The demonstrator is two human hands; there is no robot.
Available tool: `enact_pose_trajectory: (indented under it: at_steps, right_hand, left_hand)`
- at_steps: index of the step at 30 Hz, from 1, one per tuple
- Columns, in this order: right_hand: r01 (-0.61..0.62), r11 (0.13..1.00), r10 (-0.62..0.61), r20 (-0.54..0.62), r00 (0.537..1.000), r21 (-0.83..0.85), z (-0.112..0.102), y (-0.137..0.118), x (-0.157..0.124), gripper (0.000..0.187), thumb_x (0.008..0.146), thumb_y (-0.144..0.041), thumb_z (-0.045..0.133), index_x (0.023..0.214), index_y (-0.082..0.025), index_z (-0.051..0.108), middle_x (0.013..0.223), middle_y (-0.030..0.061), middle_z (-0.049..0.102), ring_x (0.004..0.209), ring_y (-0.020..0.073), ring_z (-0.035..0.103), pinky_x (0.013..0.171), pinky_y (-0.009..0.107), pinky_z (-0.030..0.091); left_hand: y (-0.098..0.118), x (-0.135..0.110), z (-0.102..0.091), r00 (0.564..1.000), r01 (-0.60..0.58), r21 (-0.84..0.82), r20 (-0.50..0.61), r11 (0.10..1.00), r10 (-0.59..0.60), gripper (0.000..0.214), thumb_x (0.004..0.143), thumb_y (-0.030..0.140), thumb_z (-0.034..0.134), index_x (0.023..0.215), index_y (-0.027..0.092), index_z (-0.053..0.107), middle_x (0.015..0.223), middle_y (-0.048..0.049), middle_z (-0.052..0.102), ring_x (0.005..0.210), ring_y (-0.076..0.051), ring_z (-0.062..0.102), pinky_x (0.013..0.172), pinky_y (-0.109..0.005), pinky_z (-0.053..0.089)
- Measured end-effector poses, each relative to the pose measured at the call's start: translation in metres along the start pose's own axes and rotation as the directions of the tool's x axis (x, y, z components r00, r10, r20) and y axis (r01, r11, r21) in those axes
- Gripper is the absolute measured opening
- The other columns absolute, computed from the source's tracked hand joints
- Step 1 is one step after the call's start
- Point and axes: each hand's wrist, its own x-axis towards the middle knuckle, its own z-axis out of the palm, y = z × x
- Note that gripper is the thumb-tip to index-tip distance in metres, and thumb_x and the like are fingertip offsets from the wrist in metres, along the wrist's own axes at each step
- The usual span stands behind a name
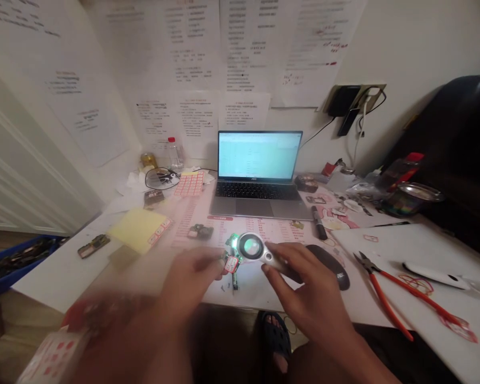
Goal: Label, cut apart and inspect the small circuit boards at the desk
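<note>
Pinching circuit board (232,263) in left hand (190,280), right hand (306,285) gripping lit magnifier (251,247), near desk edge (244,301).

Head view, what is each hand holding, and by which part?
Right hand grips a lit magnifier by its handle; left hand pinches a small circuit board at one end.

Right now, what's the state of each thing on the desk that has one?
laptop: open, screen lit.
magnifier: light on, gripped by the right hand.
circuit board: pinched in the left hand, close beside the magnifier lens.
bottle: upright, red cap on.
pliers: lying flat, handles apart, untouched.
marker: lying flat, untouched.
</note>
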Motion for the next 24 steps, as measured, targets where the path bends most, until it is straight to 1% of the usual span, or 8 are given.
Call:
enact_pose_trajectory:
  at_steps: [3,5,8,11,14,16,20,24]
  right_hand:
    - [-0.104,0.973,0.092,-0.065,0.994,-0.205,0.001,0.019,0.002,0.027,0.100,-0.034,0.065,0.122,-0.021,0.074,0.107,0.0090,0.077,0.090,0.0265,0.075,0.077,0.040,0.060]
    - [-0.115,0.925,0.125,0.003,0.992,-0.362,0.004,0.038,0.002,0.025,0.098,-0.032,0.064,0.117,-0.020,0.075,0.105,0.0104,0.078,0.087,0.0294,0.074,0.071,0.040,0.057]
    - [-0.005,0.864,0.119,0.195,0.973,-0.504,0.009,0.064,0.000,0.021,0.094,-0.023,0.063,0.108,-0.020,0.077,0.097,0.0115,0.077,0.086,0.0314,0.072,0.070,0.040,0.052]
    - [0.070,0.830,0.063,0.218,0.974,-0.553,0.010,0.071,-0.001,0.021,0.091,-0.019,0.064,0.108,-0.020,0.076,0.100,0.0137,0.077,0.089,0.0317,0.069,0.075,0.041,0.051]
    - [0.078,0.872,-0.044,0.081,0.996,-0.484,0.011,0.048,0.000,0.018,0.097,-0.023,0.062,0.110,-0.020,0.072,0.103,0.0134,0.075,0.091,0.0302,0.069,0.076,0.041,0.053]
    - [0.088,0.949,-0.085,0.022,0.996,-0.302,0.013,0.022,0.000,0.011,0.102,-0.024,0.060,0.106,-0.022,0.070,0.097,0.0087,0.073,0.085,0.0248,0.069,0.074,0.037,0.055]
    - [0.065,0.998,-0.065,0.045,0.997,-0.001,0.024,-0.022,0.000,0.011,0.103,-0.018,0.061,0.102,-0.025,0.069,0.092,0.0023,0.071,0.076,0.0175,0.068,0.067,0.029,0.055]
    - [0.040,0.999,-0.040,0.039,0.998,-0.001,0.033,-0.029,0.004,0.013,0.101,-0.017,0.061,0.103,-0.025,0.071,0.092,0.0026,0.070,0.076,0.0179,0.069,0.066,0.029,0.055]
  left_hand:
    - [-0.001,0.001,0.000,0.998,0.043,-0.037,-0.048,0.998,-0.044,0.030,0.072,0.030,0.087,0.099,0.019,0.087,0.081,-0.0072,0.084,0.073,-0.022,0.076,0.074,-0.032,0.059]
    - [-0.001,0.003,-0.001,0.997,0.057,-0.086,-0.056,0.995,-0.062,0.029,0.069,0.030,0.089,0.095,0.019,0.087,0.081,-0.0077,0.084,0.073,-0.023,0.076,0.073,-0.033,0.060]
    - [-0.002,0.005,-0.003,0.993,0.109,-0.171,-0.028,0.979,-0.115,0.028,0.068,0.030,0.091,0.092,0.019,0.086,0.083,-0.0089,0.084,0.074,-0.022,0.076,0.071,-0.033,0.060]
    - [-0.003,0.006,-0.004,0.983,0.178,-0.243,0.007,0.953,-0.182,0.030,0.068,0.031,0.092,0.094,0.018,0.085,0.086,-0.0092,0.083,0.074,-0.020,0.076,0.074,-0.032,0.059]
    - [-0.003,0.004,-0.001,0.982,0.185,-0.317,0.027,0.930,-0.186,0.033,0.064,0.031,0.095,0.092,0.017,0.084,0.090,-0.0091,0.083,0.082,-0.020,0.076,0.080,-0.032,0.060]
    - [-0.001,0.002,0.003,0.986,0.167,-0.346,0.032,0.923,-0.166,0.033,0.062,0.031,0.097,0.087,0.016,0.083,0.092,-0.0090,0.083,0.088,-0.021,0.077,0.084,-0.032,0.060]
    - [0.002,-0.002,0.012,0.988,0.154,-0.330,0.062,0.931,-0.142,0.033,0.064,0.035,0.096,0.087,0.016,0.083,0.094,-0.0098,0.083,0.090,-0.023,0.077,0.085,-0.032,0.060]
    - [0.000,-0.005,0.019,0.993,0.111,-0.295,0.073,0.949,-0.094,0.027,0.067,0.034,0.093,0.086,0.017,0.083,0.088,-0.0082,0.082,0.085,-0.022,0.075,0.081,-0.032,0.058]
